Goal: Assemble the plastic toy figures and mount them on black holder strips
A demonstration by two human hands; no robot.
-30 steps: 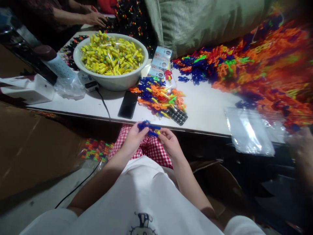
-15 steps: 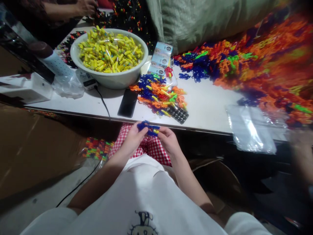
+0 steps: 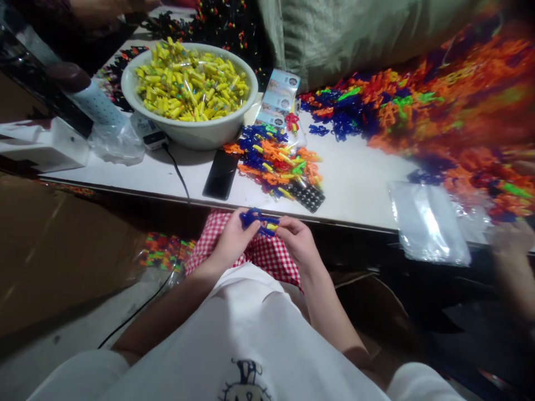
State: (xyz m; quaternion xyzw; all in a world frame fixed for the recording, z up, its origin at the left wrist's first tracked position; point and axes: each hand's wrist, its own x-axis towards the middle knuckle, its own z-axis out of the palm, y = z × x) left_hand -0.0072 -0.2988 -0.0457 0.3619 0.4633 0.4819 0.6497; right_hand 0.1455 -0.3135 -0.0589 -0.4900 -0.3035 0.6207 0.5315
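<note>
Both my hands meet over my lap just below the white table's front edge (image 3: 175, 192). My left hand (image 3: 232, 239) and my right hand (image 3: 297, 240) are closed on the two ends of a small blue plastic toy piece (image 3: 256, 218) with a yellow part at its right end. A red-and-white checked cloth (image 3: 259, 252) lies under my hands. On the table just beyond them lies a small heap of blue, orange and yellow pieces (image 3: 276, 161).
A white bowl (image 3: 196, 133) of yellow pieces stands at the table's back left, with a black phone (image 3: 221, 174) and a black keypad (image 3: 308, 195) in front. A large heap of coloured pieces (image 3: 451, 106) fills the right. Clear plastic bags (image 3: 426, 223) lie at the right edge. Another person's hand (image 3: 512, 245) shows far right.
My hands have stayed on the blue piece and turned it slightly. The view has shifted a little. The other person's arm at the top left has drawn back out of sight.
</note>
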